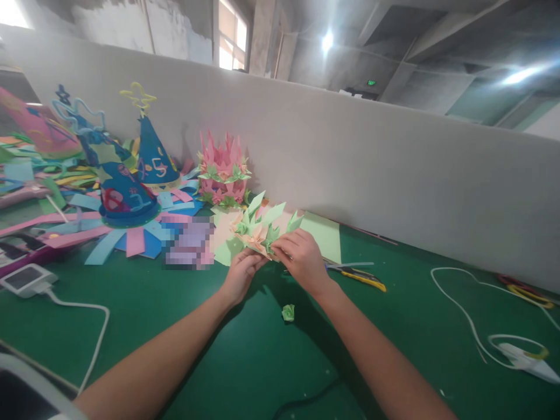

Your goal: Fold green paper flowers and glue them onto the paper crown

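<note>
Both hands are raised over the middle of the green table around a folded-paper crown made of pale green and peach pieces. My left hand grips its lower edge from the left, fingers closed. On the right side my right hand pinches at a green folded piece of the same crown; its fingertips partly cover that spot. A small green paper rose lies loose on the table below the hands. Behind the crown are sheets of light green paper and peach paper.
A yellow utility knife lies right of my right hand. White cables with a plug are farther right. A finished pink paper crown stands by the grey partition. Blue party hats and paper strips crowd the left.
</note>
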A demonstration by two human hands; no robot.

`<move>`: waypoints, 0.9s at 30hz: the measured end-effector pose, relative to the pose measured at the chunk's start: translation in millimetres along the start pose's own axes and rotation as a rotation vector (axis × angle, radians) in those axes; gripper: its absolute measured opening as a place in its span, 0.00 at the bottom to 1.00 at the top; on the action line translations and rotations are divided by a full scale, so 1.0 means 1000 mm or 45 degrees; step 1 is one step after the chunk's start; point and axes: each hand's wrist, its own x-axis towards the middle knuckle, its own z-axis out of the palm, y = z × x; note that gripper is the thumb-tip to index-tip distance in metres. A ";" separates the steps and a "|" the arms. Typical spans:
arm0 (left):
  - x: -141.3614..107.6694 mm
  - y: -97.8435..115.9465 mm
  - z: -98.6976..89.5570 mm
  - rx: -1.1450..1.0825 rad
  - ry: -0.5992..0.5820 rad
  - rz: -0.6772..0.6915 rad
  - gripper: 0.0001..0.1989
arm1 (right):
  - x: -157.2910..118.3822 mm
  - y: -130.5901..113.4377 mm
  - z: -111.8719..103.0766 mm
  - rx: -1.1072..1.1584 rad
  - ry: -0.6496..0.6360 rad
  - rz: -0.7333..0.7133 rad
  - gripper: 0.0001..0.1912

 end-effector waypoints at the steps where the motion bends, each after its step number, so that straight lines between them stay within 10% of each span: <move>1: 0.000 0.000 0.000 -0.005 -0.002 0.003 0.10 | 0.000 0.000 0.000 0.000 -0.004 -0.001 0.11; 27: 0.001 0.000 0.000 -0.011 -0.008 -0.005 0.08 | 0.000 0.002 0.001 0.030 -0.025 -0.014 0.11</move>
